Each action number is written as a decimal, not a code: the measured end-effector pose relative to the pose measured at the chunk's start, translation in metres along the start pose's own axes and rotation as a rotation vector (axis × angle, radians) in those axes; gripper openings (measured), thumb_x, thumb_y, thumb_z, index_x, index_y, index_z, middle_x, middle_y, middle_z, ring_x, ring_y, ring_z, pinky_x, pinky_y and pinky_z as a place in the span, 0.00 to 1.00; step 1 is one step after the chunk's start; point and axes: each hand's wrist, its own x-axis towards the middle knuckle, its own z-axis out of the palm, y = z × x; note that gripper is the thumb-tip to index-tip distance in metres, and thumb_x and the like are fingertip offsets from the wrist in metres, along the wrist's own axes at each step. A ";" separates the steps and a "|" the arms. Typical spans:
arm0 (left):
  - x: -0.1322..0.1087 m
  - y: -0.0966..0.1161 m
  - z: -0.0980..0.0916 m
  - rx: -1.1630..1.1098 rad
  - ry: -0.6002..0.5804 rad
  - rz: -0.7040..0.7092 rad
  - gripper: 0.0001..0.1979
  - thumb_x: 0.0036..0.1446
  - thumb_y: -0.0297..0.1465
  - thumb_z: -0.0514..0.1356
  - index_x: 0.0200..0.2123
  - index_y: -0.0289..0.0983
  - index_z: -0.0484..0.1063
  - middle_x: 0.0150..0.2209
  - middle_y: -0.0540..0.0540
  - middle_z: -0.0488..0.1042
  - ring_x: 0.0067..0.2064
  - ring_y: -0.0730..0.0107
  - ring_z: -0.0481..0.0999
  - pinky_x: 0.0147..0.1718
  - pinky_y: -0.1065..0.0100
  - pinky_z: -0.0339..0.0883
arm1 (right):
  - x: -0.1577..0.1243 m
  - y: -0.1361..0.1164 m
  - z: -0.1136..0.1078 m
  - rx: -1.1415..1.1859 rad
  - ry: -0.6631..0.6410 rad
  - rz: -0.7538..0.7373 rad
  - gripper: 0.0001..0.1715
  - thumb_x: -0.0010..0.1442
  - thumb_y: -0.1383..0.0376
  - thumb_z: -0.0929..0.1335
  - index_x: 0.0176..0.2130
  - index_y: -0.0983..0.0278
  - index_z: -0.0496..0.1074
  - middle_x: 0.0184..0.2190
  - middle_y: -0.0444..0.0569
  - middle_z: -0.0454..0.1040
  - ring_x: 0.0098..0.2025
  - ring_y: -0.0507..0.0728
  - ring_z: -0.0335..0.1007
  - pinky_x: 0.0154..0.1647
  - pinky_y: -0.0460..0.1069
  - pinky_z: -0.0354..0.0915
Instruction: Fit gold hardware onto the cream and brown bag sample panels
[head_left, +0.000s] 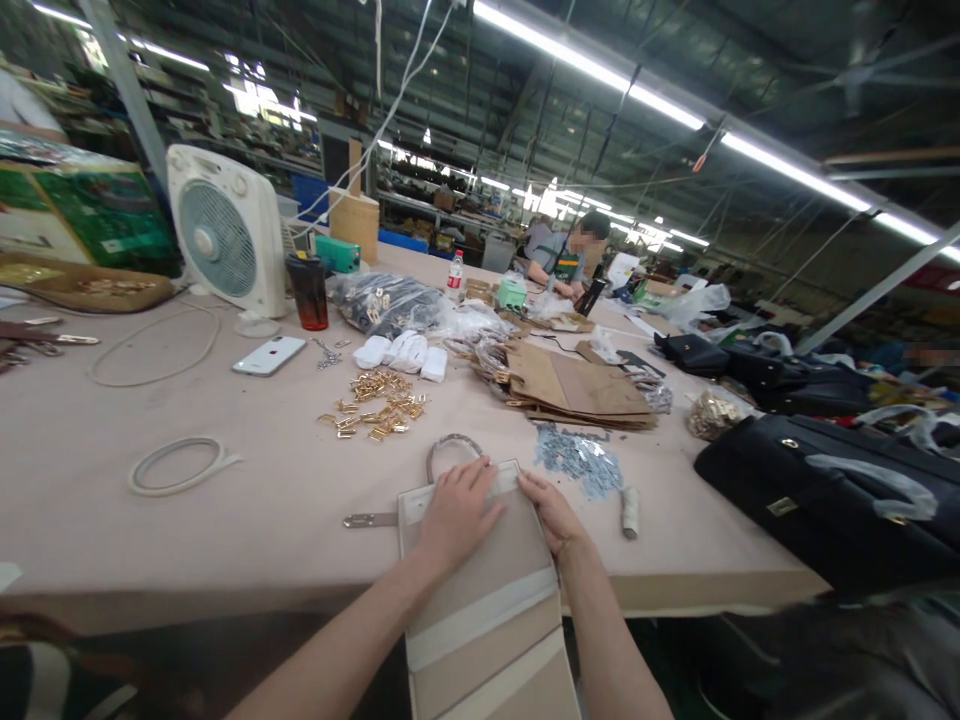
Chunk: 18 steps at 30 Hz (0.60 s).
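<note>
A beige bag panel (487, 560), with pale strips across it, lies over the table's front edge. A curved handle (450, 446) stands up at its far end, and a grey-brown strap (371, 520) sticks out to its left. My left hand (461, 510) rests flat on the panel's upper part with the fingers stretched out. At the panel's far right corner, my right hand (551, 510) pinches the edge between thumb and fingers. Just right of that hand are a pile of small silvery metal pieces (581, 460) and a spool of thread (630, 512).
Gold buckles (379, 405) lie beyond the panel, near a phone (268, 356) and a tumbler (307, 292). A fan (225, 230) stands at the left, a tape roll (180, 468) nearer. Brown paper pieces (577, 385) and black bags (832, 500) lie rightward. A co-worker (566, 255) sits at the back.
</note>
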 end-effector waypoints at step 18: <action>0.012 0.056 -0.038 -0.317 0.275 0.126 0.04 0.67 0.34 0.61 0.43 0.42 0.74 0.43 0.44 0.75 0.47 0.58 0.75 0.47 0.56 0.72 | -0.092 -0.062 0.047 -0.318 0.339 -0.530 0.29 0.52 0.57 0.80 0.51 0.62 0.80 0.50 0.56 0.81 0.52 0.69 0.78 0.56 0.62 0.72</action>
